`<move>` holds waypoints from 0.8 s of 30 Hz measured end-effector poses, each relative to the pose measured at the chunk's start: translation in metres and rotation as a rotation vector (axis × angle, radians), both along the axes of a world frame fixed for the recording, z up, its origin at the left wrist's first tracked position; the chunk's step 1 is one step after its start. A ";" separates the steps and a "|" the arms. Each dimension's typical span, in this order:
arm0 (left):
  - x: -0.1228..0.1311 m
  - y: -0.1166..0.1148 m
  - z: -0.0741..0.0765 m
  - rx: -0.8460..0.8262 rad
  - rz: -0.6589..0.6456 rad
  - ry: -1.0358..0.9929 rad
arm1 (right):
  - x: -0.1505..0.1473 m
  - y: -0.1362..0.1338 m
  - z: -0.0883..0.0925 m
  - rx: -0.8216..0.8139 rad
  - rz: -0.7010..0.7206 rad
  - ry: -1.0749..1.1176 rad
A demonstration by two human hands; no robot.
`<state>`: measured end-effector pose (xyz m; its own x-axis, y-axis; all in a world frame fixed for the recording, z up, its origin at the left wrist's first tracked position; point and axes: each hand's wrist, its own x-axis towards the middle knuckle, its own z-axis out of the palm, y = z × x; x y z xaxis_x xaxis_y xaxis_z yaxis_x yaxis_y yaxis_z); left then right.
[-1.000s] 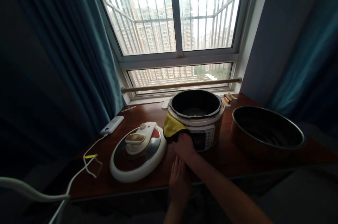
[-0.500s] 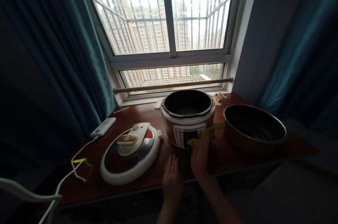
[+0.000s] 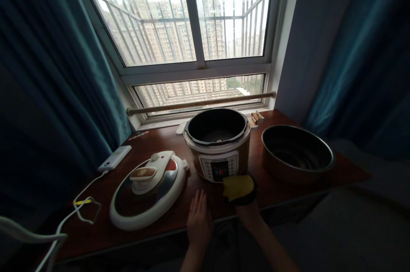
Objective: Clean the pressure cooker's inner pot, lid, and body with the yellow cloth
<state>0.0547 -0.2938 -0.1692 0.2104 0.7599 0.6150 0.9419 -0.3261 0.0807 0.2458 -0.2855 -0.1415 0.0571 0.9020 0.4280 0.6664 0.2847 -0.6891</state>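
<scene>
- Our R hand [image 3: 249, 212] holds a yellow cloth [image 3: 239, 188] w/ a dark edge; the cloth hides most of the fingers, so we can't tell how tight the grip is.
- Cloth sits low in front of the cooker [image 3: 221, 159], by the lower R part of its ctrl panel [image 3: 219, 167]; we can't tell if the two touch.
- Our L hand [image 3: 199, 223] is flat, fingers straight & close together, pointing away from us at the table's front edge. It grips nothing; nearest to it are the lid and the cooker.
- Cooker stands upright approx. mid-table, lid off, dark inside showing, white rim & brown body; panel faces us.
- Lid [image 3: 149, 193] lies handle-up on the table, L of the cooker & apart from it; white ring, brown grip on top.
- Big round pot [image 3: 288, 174] stands R of the cooker, just beside it, dark inside, brownish outside.
- Small wooden item [image 3: 256, 117] is behind the cooker's R side, nr the sill; too small to ID.
- Far L on the table [image 3: 160, 139]: white power bank [image 3: 114, 158] w/ white cable [image 3: 64, 220] & yellow tie [image 3: 82, 202].
- Barred window [image 3: 195, 28] ahead, wooden rail [image 3: 201, 103] across its lower pt; blue curtains [image 3: 92, 92] both sides.
</scene>
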 end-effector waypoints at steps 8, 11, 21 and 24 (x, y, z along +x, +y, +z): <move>-0.004 0.004 -0.003 0.003 -0.022 0.035 | 0.070 0.009 0.034 -0.413 -0.101 -0.306; -0.004 0.004 -0.003 -0.003 -0.024 0.024 | 0.081 0.026 0.049 -0.499 -0.078 -0.291; 0.007 -0.005 0.024 -0.104 -0.105 -0.278 | 0.108 -0.026 0.082 -0.329 0.130 -0.041; 0.032 -0.009 0.061 -0.276 -0.243 -0.507 | 0.150 -0.050 0.109 -0.275 0.042 0.254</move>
